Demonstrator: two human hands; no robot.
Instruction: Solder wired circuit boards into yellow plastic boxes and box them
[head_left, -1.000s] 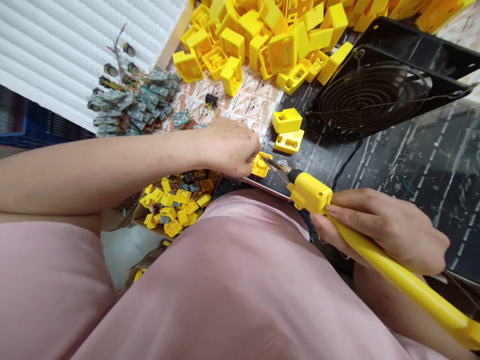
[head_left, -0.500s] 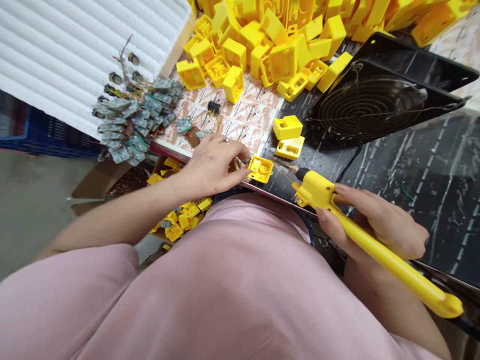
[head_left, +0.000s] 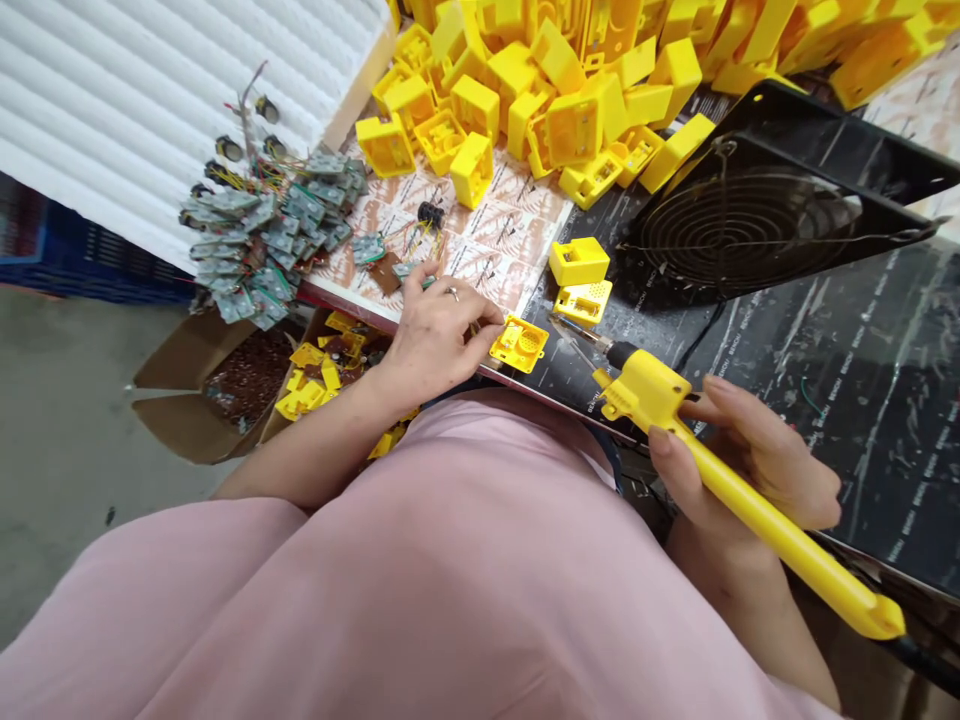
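My left hand [head_left: 448, 328] is at the table's front edge, thumb and forefinger pinched at the left side of a small open yellow housing [head_left: 519, 344]. What the pinch holds is too small to make out. My right hand [head_left: 742, 460] grips a yellow soldering gun [head_left: 720, 485], whose metal tip points left, just right of the housing. Two more yellow housings [head_left: 579, 261] stand behind the tip. A black round part with wires [head_left: 430, 215] and a green circuit board [head_left: 368, 249] lie behind my left hand.
Many yellow housings [head_left: 472, 105] are heaped at the back. A black fan [head_left: 720, 225] stands at the right. Wired circuit boards [head_left: 262, 235] are piled on white foam [head_left: 172, 90] at the left. An open cardboard box [head_left: 176, 405] sits below the table.
My left hand has closed its thumb and forefinger nearer the housing, and its forearm has swung inward. The soldering gun has shifted slightly right and down in the view.
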